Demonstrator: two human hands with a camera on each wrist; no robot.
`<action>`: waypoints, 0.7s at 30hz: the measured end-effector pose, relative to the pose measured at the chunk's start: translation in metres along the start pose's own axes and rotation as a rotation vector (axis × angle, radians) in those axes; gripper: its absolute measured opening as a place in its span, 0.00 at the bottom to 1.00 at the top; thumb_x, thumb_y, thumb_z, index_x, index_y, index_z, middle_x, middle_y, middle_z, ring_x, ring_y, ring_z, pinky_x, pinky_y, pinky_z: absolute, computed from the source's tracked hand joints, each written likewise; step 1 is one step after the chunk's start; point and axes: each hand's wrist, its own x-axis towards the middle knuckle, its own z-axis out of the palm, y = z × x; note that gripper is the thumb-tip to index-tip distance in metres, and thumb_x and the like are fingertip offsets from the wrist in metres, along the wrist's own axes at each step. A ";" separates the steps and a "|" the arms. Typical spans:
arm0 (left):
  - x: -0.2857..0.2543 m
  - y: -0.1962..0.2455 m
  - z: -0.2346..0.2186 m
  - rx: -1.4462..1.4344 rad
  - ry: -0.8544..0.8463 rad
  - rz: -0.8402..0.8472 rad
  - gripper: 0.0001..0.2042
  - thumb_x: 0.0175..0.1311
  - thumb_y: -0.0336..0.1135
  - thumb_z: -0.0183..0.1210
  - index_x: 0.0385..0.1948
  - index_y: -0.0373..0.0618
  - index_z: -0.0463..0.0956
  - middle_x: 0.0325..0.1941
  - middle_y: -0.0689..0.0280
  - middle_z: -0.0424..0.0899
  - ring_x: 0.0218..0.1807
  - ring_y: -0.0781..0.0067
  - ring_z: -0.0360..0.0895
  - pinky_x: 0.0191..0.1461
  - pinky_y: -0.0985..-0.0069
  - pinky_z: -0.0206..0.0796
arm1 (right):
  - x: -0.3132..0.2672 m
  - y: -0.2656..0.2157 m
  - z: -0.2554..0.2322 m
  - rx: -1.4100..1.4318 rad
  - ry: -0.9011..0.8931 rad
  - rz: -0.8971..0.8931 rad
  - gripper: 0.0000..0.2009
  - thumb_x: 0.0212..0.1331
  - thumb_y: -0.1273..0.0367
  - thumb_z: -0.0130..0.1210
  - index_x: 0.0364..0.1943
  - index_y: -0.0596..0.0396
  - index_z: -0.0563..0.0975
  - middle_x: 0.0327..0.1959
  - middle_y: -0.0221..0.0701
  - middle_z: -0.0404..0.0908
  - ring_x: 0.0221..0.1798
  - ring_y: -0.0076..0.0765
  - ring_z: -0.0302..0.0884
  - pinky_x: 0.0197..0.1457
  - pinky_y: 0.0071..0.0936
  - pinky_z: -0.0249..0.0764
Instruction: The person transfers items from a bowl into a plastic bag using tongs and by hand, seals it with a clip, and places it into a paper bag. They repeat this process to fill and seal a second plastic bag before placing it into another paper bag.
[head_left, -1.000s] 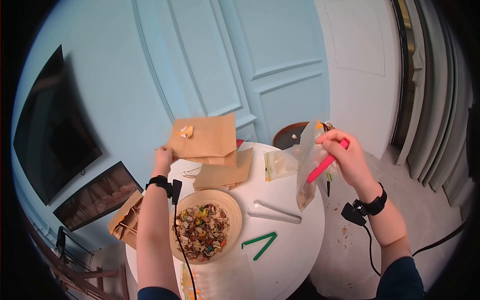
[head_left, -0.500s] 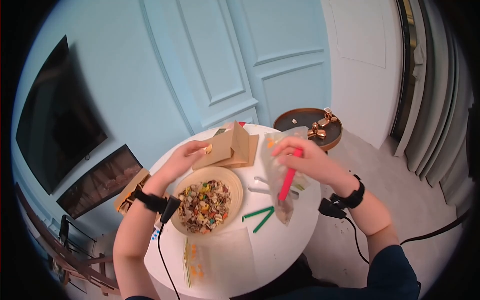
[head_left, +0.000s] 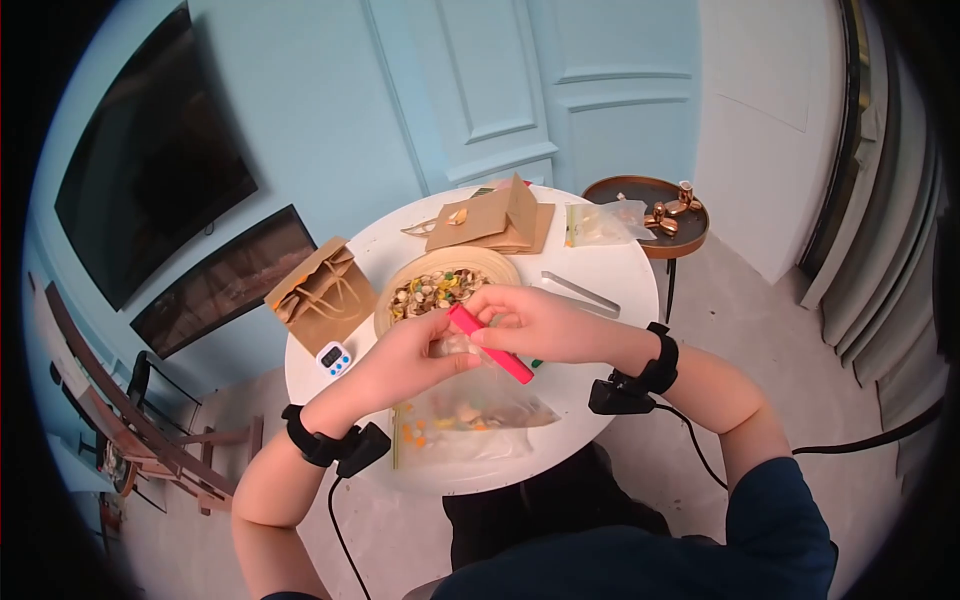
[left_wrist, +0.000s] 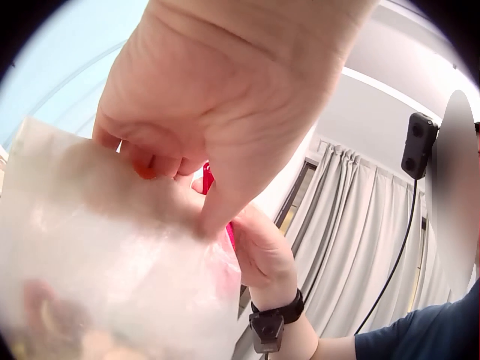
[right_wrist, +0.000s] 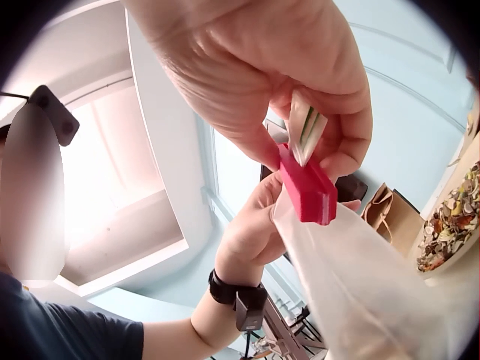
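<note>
In front of my chest, over the near part of the round white table, both hands hold a frosted plastic bag. My left hand pinches the bag near its top edge. With thumb and fingers, my right hand grips a pink bag clip slanting across the upper bag, and a folded zip corner pokes up between those fingers in the right wrist view. Mixed dried bits show low in the bag. Another zip bag with orange marks lies beneath on the table.
Behind the hands sits a wooden bowl of dried bits. Tongs lie to its right; a green clip is mostly hidden. Brown paper bags lie behind, another paper bag and a timer at left.
My left hand set the brown paper bag down at the back and came to the plastic bag. My right hand brought the plastic bag and pink clip leftward and nearer to me.
</note>
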 end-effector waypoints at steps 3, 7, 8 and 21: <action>-0.017 -0.013 0.009 -0.185 0.104 0.060 0.14 0.62 0.37 0.60 0.42 0.39 0.68 0.33 0.69 0.72 0.37 0.81 0.69 0.42 0.80 0.64 | 0.002 0.000 0.025 -0.167 0.138 -0.195 0.08 0.58 0.69 0.54 0.38 0.59 0.74 0.32 0.29 0.79 0.34 0.23 0.75 0.38 0.22 0.71; -0.030 -0.017 0.018 -0.191 0.235 0.153 0.12 0.65 0.33 0.57 0.43 0.40 0.66 0.38 0.68 0.75 0.41 0.81 0.72 0.45 0.80 0.65 | 0.009 0.003 0.033 -0.243 0.142 -0.179 0.09 0.58 0.68 0.54 0.37 0.59 0.74 0.30 0.31 0.79 0.32 0.24 0.76 0.36 0.24 0.70; -0.033 -0.019 0.019 -0.187 0.234 0.153 0.12 0.65 0.33 0.57 0.43 0.40 0.66 0.38 0.68 0.75 0.41 0.81 0.72 0.45 0.80 0.65 | 0.011 0.004 0.036 -0.286 0.142 -0.187 0.09 0.58 0.68 0.54 0.36 0.59 0.74 0.29 0.31 0.79 0.31 0.25 0.76 0.35 0.24 0.70; -0.048 -0.020 0.023 -0.108 0.281 -0.027 0.07 0.72 0.34 0.43 0.38 0.40 0.63 0.33 0.65 0.75 0.35 0.77 0.72 0.40 0.78 0.66 | 0.010 0.016 0.052 -0.557 0.234 -0.343 0.13 0.56 0.67 0.57 0.39 0.57 0.67 0.28 0.37 0.76 0.29 0.40 0.77 0.30 0.33 0.71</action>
